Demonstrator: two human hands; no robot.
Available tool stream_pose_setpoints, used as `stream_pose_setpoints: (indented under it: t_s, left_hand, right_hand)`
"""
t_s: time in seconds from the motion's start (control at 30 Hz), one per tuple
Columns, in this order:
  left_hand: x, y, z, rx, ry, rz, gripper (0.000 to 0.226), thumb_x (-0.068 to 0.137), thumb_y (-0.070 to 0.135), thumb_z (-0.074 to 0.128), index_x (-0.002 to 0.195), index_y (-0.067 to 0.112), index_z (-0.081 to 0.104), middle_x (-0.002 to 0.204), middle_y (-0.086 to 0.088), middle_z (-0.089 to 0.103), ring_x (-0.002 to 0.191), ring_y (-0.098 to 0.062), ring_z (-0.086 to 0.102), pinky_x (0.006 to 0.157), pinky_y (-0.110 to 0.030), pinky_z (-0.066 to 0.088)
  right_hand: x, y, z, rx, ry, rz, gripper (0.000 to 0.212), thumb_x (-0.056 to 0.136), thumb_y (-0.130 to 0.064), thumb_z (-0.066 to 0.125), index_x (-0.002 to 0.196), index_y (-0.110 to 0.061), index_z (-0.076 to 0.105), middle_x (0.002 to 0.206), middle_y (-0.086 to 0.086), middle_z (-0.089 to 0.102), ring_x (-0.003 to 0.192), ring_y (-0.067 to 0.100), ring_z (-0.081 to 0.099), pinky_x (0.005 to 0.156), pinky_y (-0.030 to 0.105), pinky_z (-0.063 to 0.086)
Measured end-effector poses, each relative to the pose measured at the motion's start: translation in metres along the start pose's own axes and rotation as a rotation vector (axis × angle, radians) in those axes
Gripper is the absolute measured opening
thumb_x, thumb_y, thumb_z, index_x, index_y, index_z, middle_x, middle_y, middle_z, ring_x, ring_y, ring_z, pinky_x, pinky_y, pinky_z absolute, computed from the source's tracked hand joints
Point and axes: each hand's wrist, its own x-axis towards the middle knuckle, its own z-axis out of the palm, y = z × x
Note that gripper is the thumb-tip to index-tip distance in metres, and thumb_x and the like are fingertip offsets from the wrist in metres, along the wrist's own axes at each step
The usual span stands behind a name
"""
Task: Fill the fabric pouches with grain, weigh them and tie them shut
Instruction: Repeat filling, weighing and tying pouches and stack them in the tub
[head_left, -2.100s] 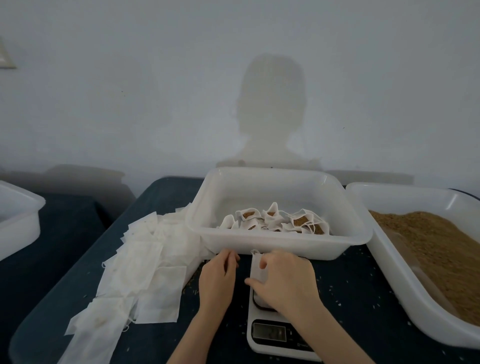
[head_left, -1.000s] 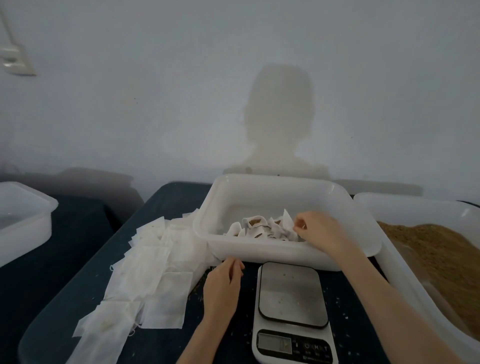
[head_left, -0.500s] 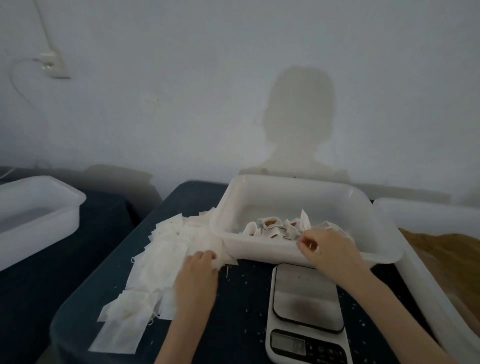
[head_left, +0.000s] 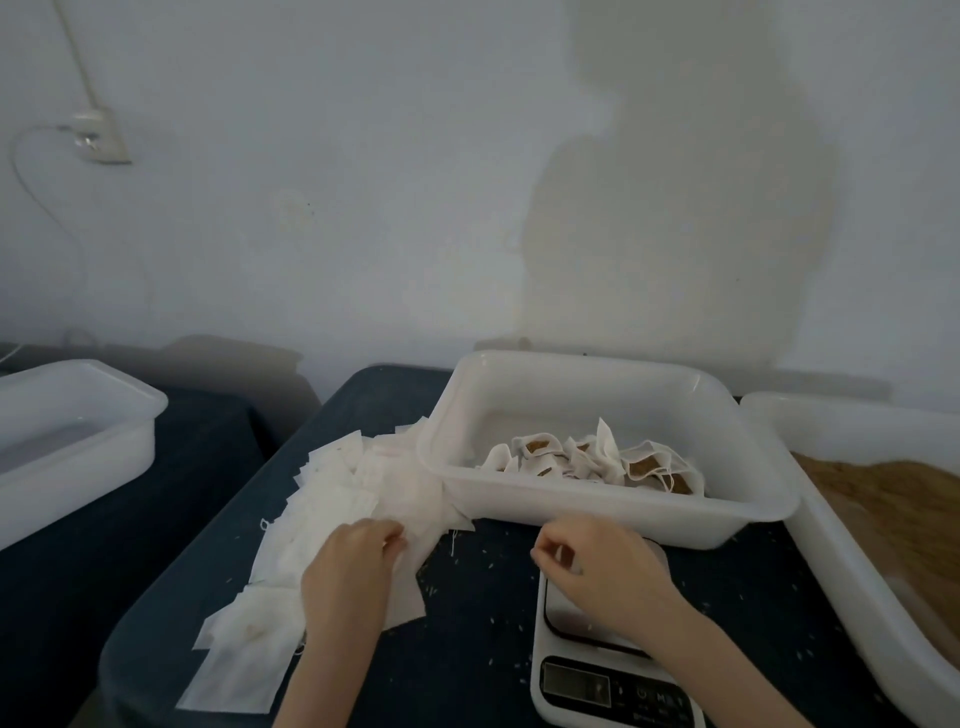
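Observation:
A pile of flat white empty pouches (head_left: 332, 499) lies left of centre on the dark table. My left hand (head_left: 353, 566) rests on this pile, its bent fingertips pinching the edge of one empty pouch. My right hand (head_left: 597, 566) hovers over the back of the white scale (head_left: 613, 691), fingers curled with nothing visible in them. The scale's platform holds no pouch. Behind both hands, a white tub (head_left: 571, 512) contains several filled pouches (head_left: 597, 457) with brown grain showing at their mouths. A second tub at the right holds loose brown grain (head_left: 893, 493).
The grain tub's white rim (head_left: 831, 545) runs along the table's right side. An empty white tub (head_left: 78, 431) stands on a separate dark surface at the far left. Spilled grains dot the table between the pouch pile and the scale. A wall rises just behind.
My right hand let go of the filled pouch in the tub and drew back over the scale. My left hand slid left onto the empty pouch pile. The view turned left.

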Motion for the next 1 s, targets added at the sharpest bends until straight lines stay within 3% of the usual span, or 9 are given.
stream_pose_setpoints:
  t_s: [0.1,0.27,0.47,0.57,0.63,0.73,0.87,1.0]
  left_hand:
    - [-0.001,0.012,-0.009,-0.058,0.077,0.104,0.008,0.089,0.029,0.064,0.089,0.033,0.071,0.079,0.019,0.059,0.074,-0.002,0.044,0.053,-0.017,0.029]
    - [-0.002,0.034,-0.018,-0.108,0.141,0.238,0.009,0.081,0.026,0.073,0.073,0.029,0.068,0.065,0.019,0.055,0.065,-0.004,0.047,0.050,-0.012,0.028]
    - [0.009,0.035,-0.009,-0.093,0.109,0.071,0.008,0.092,0.034,0.056,0.085,0.031,0.058,0.072,0.013,0.052,0.067,-0.005,0.046,0.053,-0.017,0.028]
    - [0.011,0.027,-0.001,-0.188,0.079,0.013,0.006,0.091,0.035,0.056,0.086,0.032,0.055,0.075,0.013,0.058,0.066,-0.002,0.049,0.053,-0.019,0.033]
    - [0.009,0.022,0.005,-0.252,0.000,-0.014,0.014,0.091,0.040,0.056,0.101,0.031,0.050,0.080,0.016,0.059,0.070,0.001,0.052,0.055,-0.020,0.036]
    - [0.004,0.009,0.018,-0.168,-0.137,0.025,0.033,0.092,0.040,0.053,0.121,0.027,0.044,0.097,0.010,0.062,0.085,-0.011,0.060,0.066,-0.025,0.042]
    - [-0.003,-0.006,0.022,0.224,-0.141,0.284,0.026,0.095,0.030,0.047,0.120,0.029,0.048,0.121,0.014,0.053,0.107,-0.008,0.051,0.081,-0.020,0.038]
    - [-0.005,-0.002,0.014,0.202,-0.079,0.291,0.035,0.085,0.022,0.067,0.119,0.023,0.061,0.125,0.009,0.059,0.112,-0.016,0.056,0.086,-0.030,0.041]
  right_hand:
    - [0.002,-0.005,0.003,0.103,-0.025,0.002,0.013,0.092,-0.042,0.054,0.090,-0.034,0.063,0.082,-0.021,0.058,0.078,-0.002,0.056,0.073,0.015,0.048]
    - [0.008,-0.017,0.004,0.285,-0.028,0.015,0.011,0.092,-0.040,0.056,0.100,-0.038,0.063,0.090,-0.019,0.064,0.084,-0.003,0.058,0.077,0.018,0.052]
    - [0.024,-0.042,0.033,0.408,-0.227,0.041,0.050,0.081,-0.053,0.062,0.127,-0.034,0.055,0.111,-0.014,0.065,0.092,0.000,0.062,0.087,0.028,0.053]
    - [0.035,-0.051,0.051,0.387,-0.133,0.080,0.035,0.087,-0.043,0.060,0.118,-0.027,0.065,0.110,-0.007,0.069,0.099,0.008,0.064,0.091,0.034,0.052]
    - [0.040,-0.051,0.055,0.356,-0.074,0.106,0.023,0.091,-0.033,0.056,0.105,-0.022,0.071,0.102,-0.002,0.071,0.096,0.013,0.065,0.088,0.036,0.053]
    - [0.043,-0.041,0.053,0.401,-0.036,0.189,0.020,0.091,-0.029,0.057,0.098,-0.019,0.073,0.096,-0.002,0.072,0.090,0.011,0.065,0.085,0.034,0.054]
    - [0.036,-0.022,0.040,0.549,-0.014,0.255,0.015,0.092,-0.023,0.057,0.095,-0.021,0.071,0.089,-0.006,0.071,0.079,0.005,0.065,0.079,0.028,0.055]
    - [0.025,-0.009,0.020,0.746,-0.030,0.284,0.013,0.090,-0.017,0.063,0.099,-0.021,0.070,0.075,-0.006,0.070,0.056,-0.003,0.060,0.057,0.014,0.049]
